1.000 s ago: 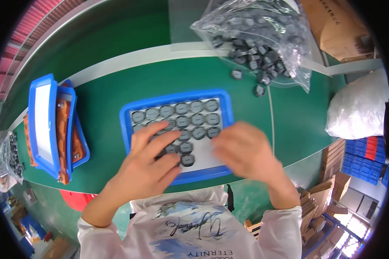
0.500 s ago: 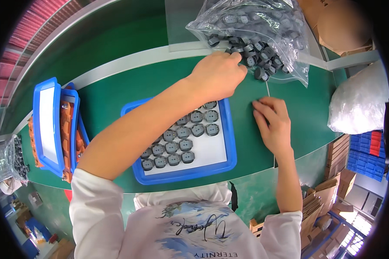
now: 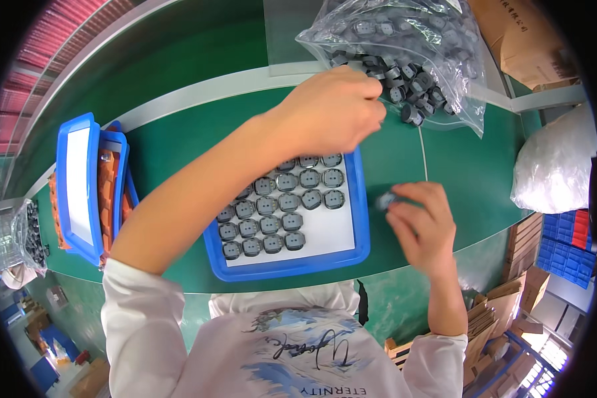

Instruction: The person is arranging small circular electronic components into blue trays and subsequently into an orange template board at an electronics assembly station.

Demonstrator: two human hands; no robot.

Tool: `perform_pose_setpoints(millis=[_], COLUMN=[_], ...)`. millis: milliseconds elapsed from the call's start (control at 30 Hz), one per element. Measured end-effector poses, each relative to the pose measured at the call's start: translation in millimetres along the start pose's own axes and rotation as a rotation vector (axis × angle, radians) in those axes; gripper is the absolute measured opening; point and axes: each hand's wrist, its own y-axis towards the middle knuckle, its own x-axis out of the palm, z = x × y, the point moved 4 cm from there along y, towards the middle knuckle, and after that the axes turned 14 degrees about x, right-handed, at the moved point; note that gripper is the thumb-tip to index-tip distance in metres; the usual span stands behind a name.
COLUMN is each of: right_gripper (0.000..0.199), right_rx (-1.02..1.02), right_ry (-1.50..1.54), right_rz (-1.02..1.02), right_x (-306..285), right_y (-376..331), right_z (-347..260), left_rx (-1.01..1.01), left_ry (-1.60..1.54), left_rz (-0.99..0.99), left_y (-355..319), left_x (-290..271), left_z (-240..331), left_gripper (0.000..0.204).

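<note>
A blue tray (image 3: pixel 285 268) lies on the green table, with several small round grey parts (image 3: pixel 278 202) set in rows on its white floor. My left hand (image 3: pixel 331 109) reaches across the tray to the mouth of a clear plastic bag (image 3: pixel 404 46) full of the same grey parts. Its fingers are curled shut, and whatever is inside them is hidden. Just right of the tray's edge, my right hand (image 3: pixel 424 225) pinches one grey part (image 3: pixel 385 199) at its fingertips. A few loose parts (image 3: pixel 411 116) lie at the bag's opening.
Stacked blue trays (image 3: pixel 79 179) with orange pieces (image 3: pixel 106 192) stand at the left of the green table (image 3: pixel 179 139). A white plastic bag (image 3: pixel 554 166) sits at the right, a cardboard box (image 3: pixel 530 40) at the back right, and a small bag of parts (image 3: pixel 30 235) at the far left.
Both hands were over the tray a second ago. My left hand has since reached to the bag and stayed there. My right hand moved off to the tray's right and now pinches a part.
</note>
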Motion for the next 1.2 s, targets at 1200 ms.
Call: perform_pose_setpoints(millis=[1200], right_gripper=[0.024], right_rx=[-0.161], right_ry=[-0.089], right_rz=[-0.232], right_x=[58.0], right_y=[44.6], right_z=[-49.1], left_rx=[-0.882], left_ry=[-0.029], left_rz=[0.506], left_y=[-197.7], left_x=[-96.2], left_z=[168.7], left_gripper=[0.019])
